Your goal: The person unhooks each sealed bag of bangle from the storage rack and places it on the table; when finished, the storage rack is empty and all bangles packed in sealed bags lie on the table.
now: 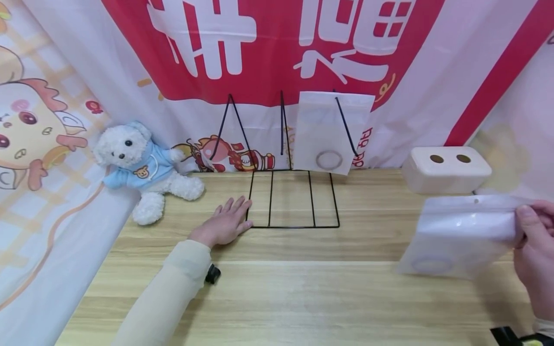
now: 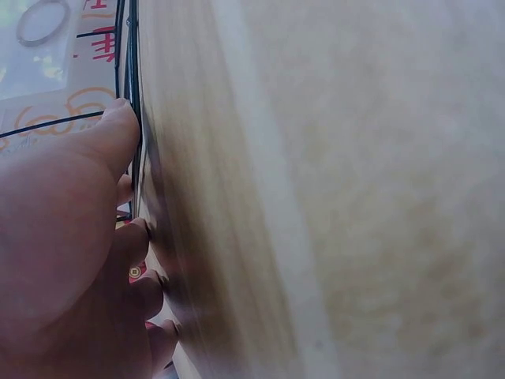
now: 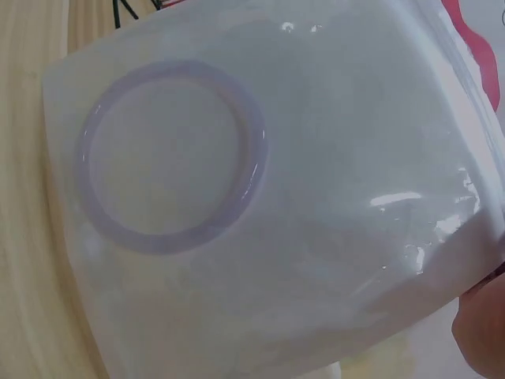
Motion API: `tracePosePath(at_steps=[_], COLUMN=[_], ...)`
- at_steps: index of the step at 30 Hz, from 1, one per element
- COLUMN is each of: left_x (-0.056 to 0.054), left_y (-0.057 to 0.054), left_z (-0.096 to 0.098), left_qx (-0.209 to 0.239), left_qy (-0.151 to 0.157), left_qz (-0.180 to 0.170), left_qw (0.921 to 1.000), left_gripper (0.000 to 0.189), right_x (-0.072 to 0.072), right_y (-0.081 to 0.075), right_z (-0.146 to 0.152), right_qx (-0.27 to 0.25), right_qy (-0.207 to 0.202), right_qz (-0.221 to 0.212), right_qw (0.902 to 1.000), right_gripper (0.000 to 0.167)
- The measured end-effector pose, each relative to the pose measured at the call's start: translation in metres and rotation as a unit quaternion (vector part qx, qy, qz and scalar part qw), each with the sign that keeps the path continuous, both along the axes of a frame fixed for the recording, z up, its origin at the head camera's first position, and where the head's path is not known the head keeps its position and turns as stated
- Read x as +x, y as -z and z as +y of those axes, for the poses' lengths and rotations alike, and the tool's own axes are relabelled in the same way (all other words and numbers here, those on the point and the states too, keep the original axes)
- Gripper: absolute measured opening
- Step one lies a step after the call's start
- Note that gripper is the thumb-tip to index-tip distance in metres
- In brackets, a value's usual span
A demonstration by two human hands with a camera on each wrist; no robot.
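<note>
My right hand (image 1: 536, 242) pinches the upper right edge of a translucent plastic bag (image 1: 463, 235), held above the right side of the table. Inside it lies a pale lilac bangle (image 3: 172, 158), large in the right wrist view. My left hand (image 1: 225, 223) rests flat with fingers spread at the front left corner of a black wire rack (image 1: 292, 227); its thumb touches the wire in the left wrist view. Another translucent bag (image 1: 316, 125) stands upright in the rack's right part, with a pale ring (image 1: 329, 159) showing near its bottom.
A white plush bear (image 1: 125, 144) in a blue top sits left of the rack. At the back right stands a white box (image 1: 450, 170) with two round holes. Printed cloth (image 1: 277, 86) hangs behind the wooden table (image 1: 303, 298).
</note>
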State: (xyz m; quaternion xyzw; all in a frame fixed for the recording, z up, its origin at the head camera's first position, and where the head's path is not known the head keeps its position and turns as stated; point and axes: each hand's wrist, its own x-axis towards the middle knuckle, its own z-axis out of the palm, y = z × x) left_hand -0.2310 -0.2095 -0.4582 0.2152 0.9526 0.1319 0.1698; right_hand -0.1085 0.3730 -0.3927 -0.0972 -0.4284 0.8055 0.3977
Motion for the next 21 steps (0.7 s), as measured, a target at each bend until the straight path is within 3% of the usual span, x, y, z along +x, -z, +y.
tracePosePath(at_steps=[3,6,13,21], left_x=[0.000,0.001,0.002,0.001], left_y=[0.000,-0.001,-0.003,-0.002], left_z=[0.000,0.000,0.001,0.000], left_qx=[-0.007,-0.008,-0.007,-0.009], left_qy=[0.000,-0.001,0.000,-0.003], left_qz=[0.003,0.004,0.004,0.006], left_qw=[1.0000,1.0000,1.0000,0.9999], left_gripper=[0.071,0.071,0.071,0.070], right_x=[-0.002,-0.006,-0.020,-0.037], right_y=[0.000,0.001,0.006,0.013], right_z=[0.011,0.020,0.035,0.047], right_qx=[0.026,0.052,0.036,0.072], right_qy=[0.002,-0.001,-0.050,-0.076], right_qz=[-0.081,-0.123,-0.092,-0.124], right_qw=[0.9964,0.9910,0.9939,0.9868], right_gripper=[0.019,0.016,0.010,0.007])
